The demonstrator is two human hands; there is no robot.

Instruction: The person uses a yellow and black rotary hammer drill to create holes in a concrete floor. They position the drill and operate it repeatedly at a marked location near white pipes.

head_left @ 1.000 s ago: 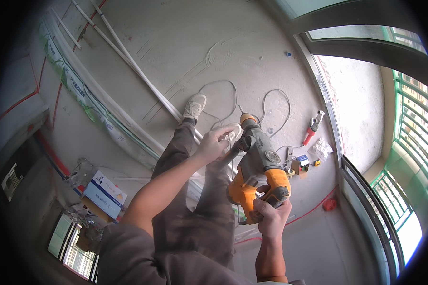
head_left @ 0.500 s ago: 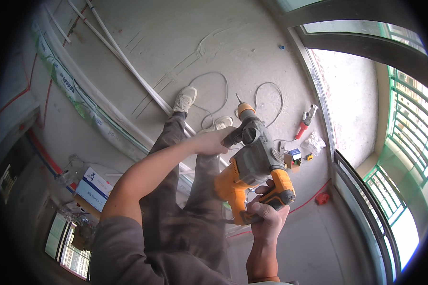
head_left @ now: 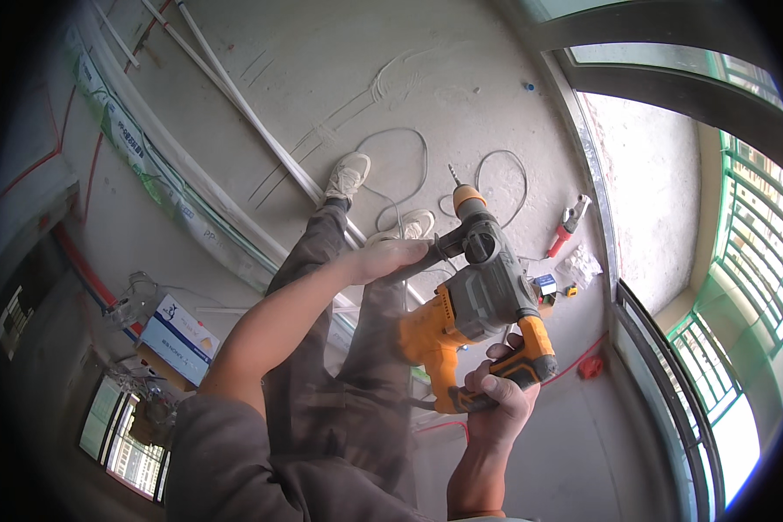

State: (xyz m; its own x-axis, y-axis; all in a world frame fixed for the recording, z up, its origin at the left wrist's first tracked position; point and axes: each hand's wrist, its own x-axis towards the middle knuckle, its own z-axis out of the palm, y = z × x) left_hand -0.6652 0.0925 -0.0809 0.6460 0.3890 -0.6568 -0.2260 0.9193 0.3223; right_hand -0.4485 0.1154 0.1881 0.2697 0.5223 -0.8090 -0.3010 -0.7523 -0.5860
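I hold an orange and grey rotary hammer (head_left: pixel 483 300) in front of my legs, its drill bit (head_left: pixel 454 174) pointing away toward the floor. My left hand (head_left: pixel 390 259) lies over the black side handle (head_left: pixel 444 244) near the front of the tool; its fingertips are partly hidden. At the rear, my right hand (head_left: pixel 502 402) is wrapped around the main grip (head_left: pixel 524 364), with the thumb across it. The bit's tip is clear of any surface.
Grey cable (head_left: pixel 424 161) loops over the concrete floor by my shoes (head_left: pixel 348 177). To the right lie a red-and-grey power tool (head_left: pixel 568 228), a plastic bag (head_left: pixel 583 263) and a small box (head_left: pixel 545 285). Long white pipes (head_left: pixel 270 143) cross the left; a window frame (head_left: pixel 596 187) borders the right.
The rotary hammer has shifted slightly right along with my right hand. My left hand now lies flatter along the side handle, leaving more of it showing. The view has moved a little.
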